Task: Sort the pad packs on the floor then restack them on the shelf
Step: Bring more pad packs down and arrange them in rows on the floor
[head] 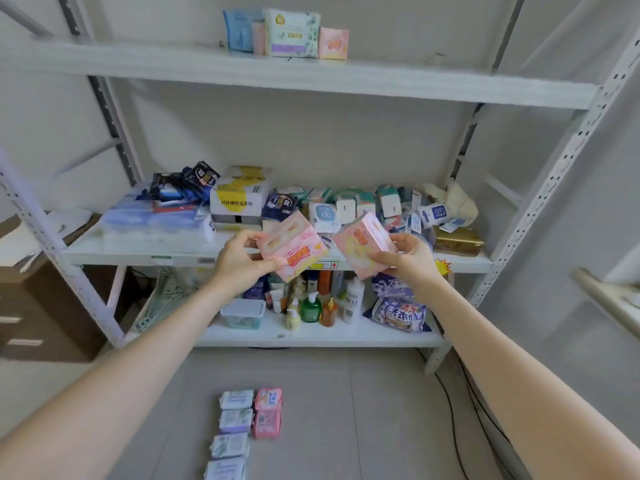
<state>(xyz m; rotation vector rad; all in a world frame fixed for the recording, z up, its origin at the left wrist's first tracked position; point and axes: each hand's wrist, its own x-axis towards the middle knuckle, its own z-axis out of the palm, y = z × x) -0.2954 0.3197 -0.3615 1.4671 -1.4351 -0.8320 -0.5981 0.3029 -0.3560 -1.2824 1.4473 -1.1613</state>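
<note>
While sorted packs (239, 424) lie in rows on the floor (346, 410), the left hand (239, 261) fingers pinch one pink pack (294, 247) and the right hand (412, 259) fingers a second pink pack (363, 244). Restacking seems underway; next, both need lifting beside the stack (291, 34) on the top shelf (138, 60).

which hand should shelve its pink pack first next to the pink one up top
Probably the right hand: its square pink plastic pack is nearer the free white top shelf space right of the shelved pink pack; the left hand would have to cross over.
</note>
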